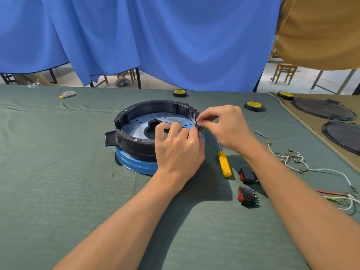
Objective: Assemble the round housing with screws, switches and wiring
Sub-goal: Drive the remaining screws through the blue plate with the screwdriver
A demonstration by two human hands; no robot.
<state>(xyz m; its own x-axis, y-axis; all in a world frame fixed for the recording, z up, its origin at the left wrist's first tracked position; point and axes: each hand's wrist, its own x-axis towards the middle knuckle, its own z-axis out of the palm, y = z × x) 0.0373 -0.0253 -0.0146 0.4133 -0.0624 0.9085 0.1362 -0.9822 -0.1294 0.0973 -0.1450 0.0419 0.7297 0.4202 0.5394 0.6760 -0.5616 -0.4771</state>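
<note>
1. Round housing point(136, 148) sits in the middle of the green cloth point(58, 172). It is black, open on top, and it rests on a blue ring point(136, 165).
2. Inside the housing lies a shiny metal plate point(140, 124) with a big hole in it.
3. Both hands are close together at the right side of the housing rim.
4. The left hand point(179, 151) curls its fingers over the rim and grips it.
5. The right hand point(228, 129) pinches a black bit of the rim between thumb and finger. I cannot tell if that bit is a loose piece.
6. A screwdriver point(224, 162) with a yellow handle lies on the cloth just to the right of the housing.
7. Two black switches with red buttons lie near it, one point(248, 175) behind the other point(246, 195).
8. White wires point(292, 159) with metal ends lie farther right. More wires point(331, 193), red, yellow and white, lie at the right edge.
9. One long screw point(262, 134) lies past the right wrist.
10. Three tape rolls with yellow middles lie at the back point(179, 92) point(253, 105) point(285, 95).
11. Two round black lids point(321, 109) point(342, 135) lie on a tan cloth at the far right.
</note>
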